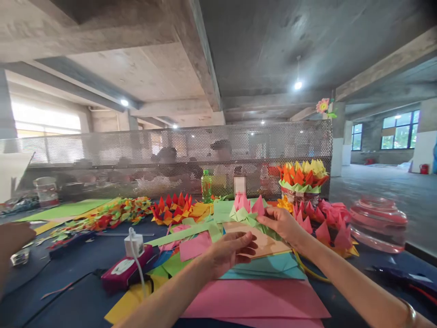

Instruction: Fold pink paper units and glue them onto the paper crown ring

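Pink petals over pale green leaves, that's the folded-paper lotus (243, 206), sitting just beyond a peach-coloured paper sheet (273, 246), though honestly I can't tell if it's resting on the papers or held slightly up. The right hand (280, 222) has it pinched at its right edge between thumb and fingers, so the flower is right at those fingertips, spreading off to their left. The left hand (234, 248) is loosely curled with nothing I can see in it, over the peach sheet, nearer the wearer than the lotus and apart from it. Handling-wise I'd expect next to no weight: crisp paper, stiff enough at the creases to keep its shape, probably not slippery, but the pointed tips look easy to bend and a hard squeeze would likely flatten the layers. Best hold imo is low on the green leaves, leaving the pink tips alone. More pink paper lotuses (322, 231) sit beside the right forearm, a red-and-orange paper cluster (172, 208) is further off to the left, and another person's hand (18, 234) pokes in at the left edge, well apart; can't make out what it's holding.
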Demonstrator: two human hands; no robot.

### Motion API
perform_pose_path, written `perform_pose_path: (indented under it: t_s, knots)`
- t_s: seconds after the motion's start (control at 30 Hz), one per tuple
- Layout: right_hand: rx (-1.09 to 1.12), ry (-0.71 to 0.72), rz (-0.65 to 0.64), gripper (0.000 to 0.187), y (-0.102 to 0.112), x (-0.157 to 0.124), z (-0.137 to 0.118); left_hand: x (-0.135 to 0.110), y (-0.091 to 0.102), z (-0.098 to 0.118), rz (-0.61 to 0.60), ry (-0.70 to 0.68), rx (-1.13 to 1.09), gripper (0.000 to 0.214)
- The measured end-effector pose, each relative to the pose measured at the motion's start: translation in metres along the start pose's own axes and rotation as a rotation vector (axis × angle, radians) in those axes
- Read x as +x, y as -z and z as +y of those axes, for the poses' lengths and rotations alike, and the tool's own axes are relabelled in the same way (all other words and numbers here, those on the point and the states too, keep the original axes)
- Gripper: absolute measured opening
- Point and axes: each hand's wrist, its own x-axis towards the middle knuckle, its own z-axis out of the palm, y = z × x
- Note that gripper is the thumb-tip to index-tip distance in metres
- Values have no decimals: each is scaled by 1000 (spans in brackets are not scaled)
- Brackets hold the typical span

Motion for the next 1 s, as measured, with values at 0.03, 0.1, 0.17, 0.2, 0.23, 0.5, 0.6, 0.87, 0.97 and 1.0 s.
perform_pose_path:
  t_s: [0.03,0.1,0.17,0.2,0.23,0.5,0.6,0.87,0.97,1.0]
  knots:
    - [22,-9,-4,32,-1,-3,1,3,-2,-4,38,-10,-49,30]
    - [62,-38,-15,33,-2,-8,4,6,-2,-6,99,-25,-131,32]
    - [98,-67,-23,32,-2,-14,6,6,0,-4,139,-32,-194,33]
    - [113,-79,-25,32,-1,-16,6,6,1,-2,153,-34,-218,34]
    - [128,-88,-27,32,0,-17,6,5,1,-1,162,-36,-237,33]
    - [169,-97,-49,31,0,-22,1,3,-4,1,174,-9,-259,28]
    - [171,-83,-61,30,-4,-23,1,3,-5,-1,174,-8,-235,28]
    - [135,-43,-68,30,-6,-23,7,3,-7,-6,131,15,-93,19]
    - [110,-36,-70,31,-6,-21,10,3,-6,-7,122,36,-51,19]
    - [101,-34,-70,31,-6,-20,11,4,-6,-8,122,40,-42,20]
